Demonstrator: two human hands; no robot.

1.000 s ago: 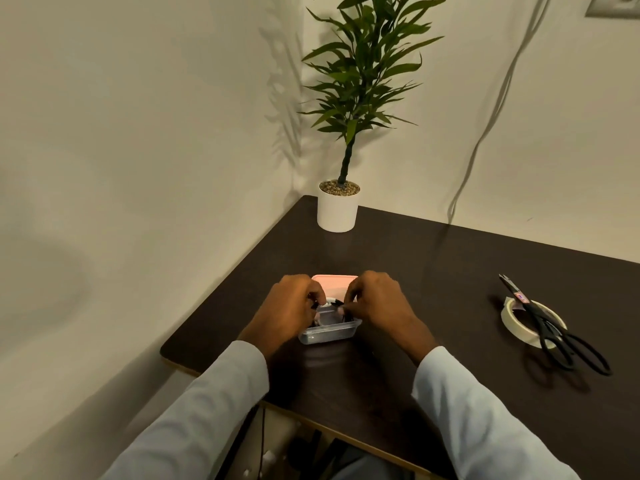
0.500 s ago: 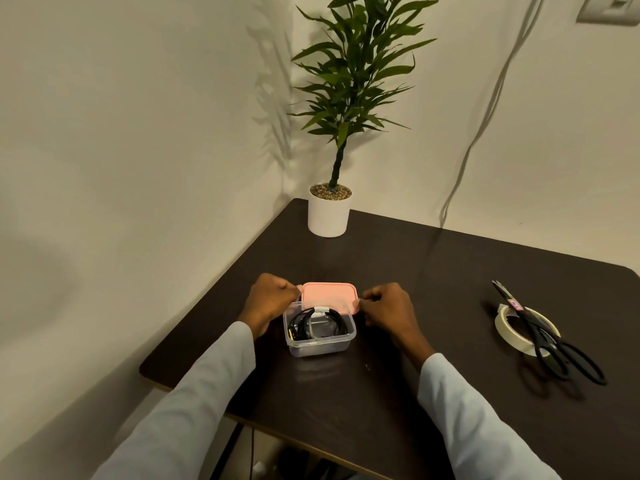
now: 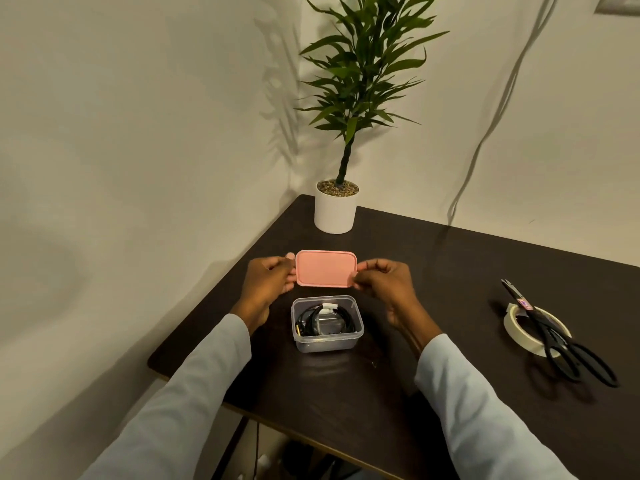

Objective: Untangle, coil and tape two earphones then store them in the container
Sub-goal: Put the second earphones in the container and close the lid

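A small clear plastic container [image 3: 325, 344] stands open on the dark table. Coiled black earphones [image 3: 341, 318] lie inside it, with a strip of white tape [image 3: 329, 307] around a coil. A pink lid [image 3: 325, 268] is held in the air just behind and above the container. My left hand [image 3: 268, 284] pinches the lid's left edge and my right hand [image 3: 384, 284] pinches its right edge.
A potted plant [image 3: 335, 211] in a white pot stands at the table's back corner by the wall. A roll of tape [image 3: 535, 334] lies at the right with black scissors [image 3: 561, 336] resting across it. The table's front edge [image 3: 311, 438] runs below my sleeves.
My hands left the container's inside, moved to the pink lid behind it, and lifted the lid off the table. The earphones stay in the container.
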